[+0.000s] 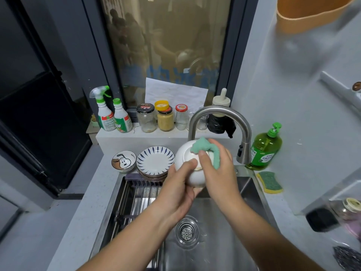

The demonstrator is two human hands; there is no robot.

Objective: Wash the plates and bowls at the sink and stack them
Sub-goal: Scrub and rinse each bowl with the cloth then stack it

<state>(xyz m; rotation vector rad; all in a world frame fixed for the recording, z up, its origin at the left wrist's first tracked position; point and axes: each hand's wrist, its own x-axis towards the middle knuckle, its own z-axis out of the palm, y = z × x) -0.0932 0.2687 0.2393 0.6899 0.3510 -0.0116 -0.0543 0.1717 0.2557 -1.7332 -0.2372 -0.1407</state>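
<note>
Bowl (193, 178) white, upside down, held above sink (252, 192), in front of faucet (220, 114). My left hand (175, 192) grips bowl from below, thumb up its side. My right hand (218, 173) curls round green cloth (203, 148), pressing it on bowl's base. Hands close together, both at bowl. Plates (155, 161) stacked at sink's back left corner, just beside bowl. Dog bowl (123, 160) on counter (88, 202), left of plates. Soap bottle (263, 149), sponge (269, 181) right of faucet.
</note>
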